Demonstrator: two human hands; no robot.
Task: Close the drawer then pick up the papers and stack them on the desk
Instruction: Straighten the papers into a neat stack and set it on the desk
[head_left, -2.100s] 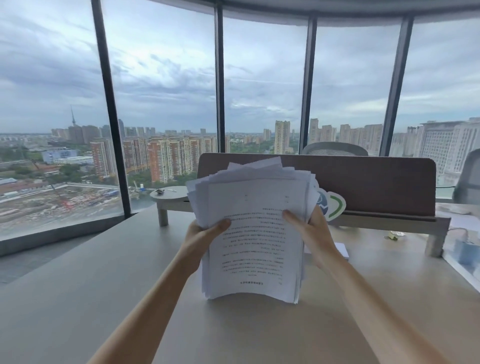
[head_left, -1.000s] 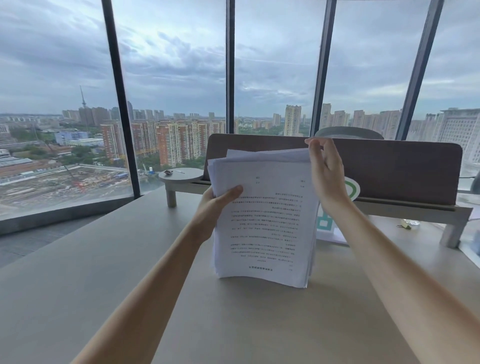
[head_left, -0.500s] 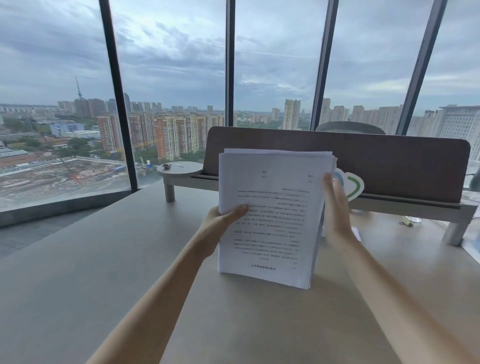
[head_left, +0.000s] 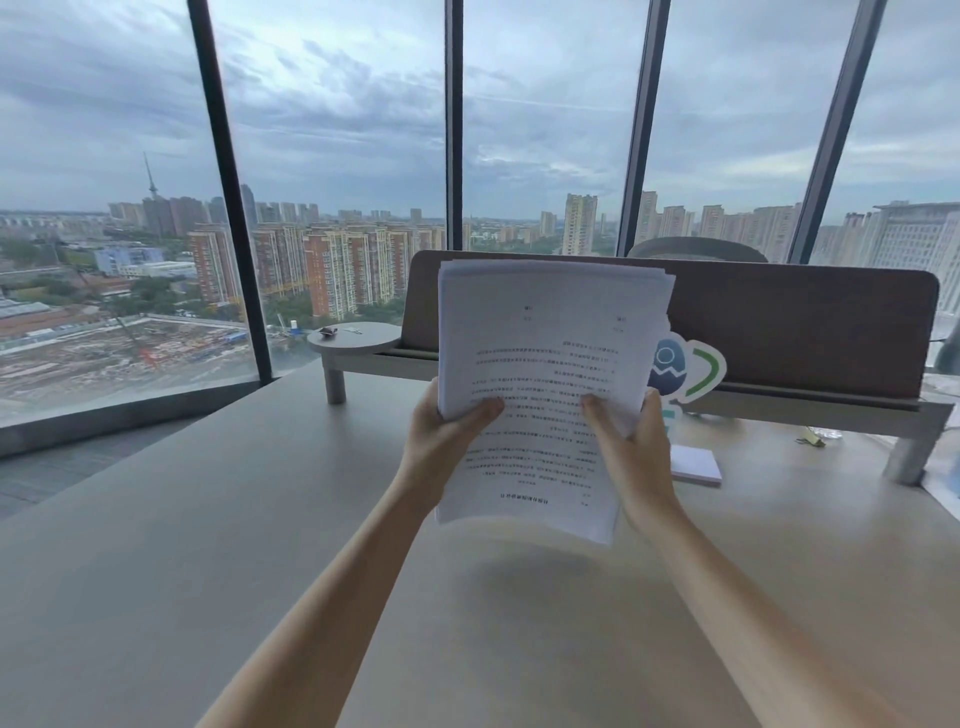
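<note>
From the head view, the person holds the papers (head_left: 545, 395) upright in front of them, lifted clear of the table (head_left: 208, 545), with a soft shadow on the bare top beneath the lower edge. The left hand (head_left: 441, 441) pinches the left side, thumb across the printed face, and the right hand (head_left: 634, 447) clamps the right side the same way; each grip is closed on the sheets. The top edges look slightly uneven, fanned toward the right. The risk I see is loose sheets slipping out of the bundle if either grip eases while it hangs in the air, or the bottom corner catching the table and splaying the stack as it comes down. A small white notepad (head_left: 693, 465) lies just right of the hands, near enough to foul a careless landing. No drawer is in view.
</note>
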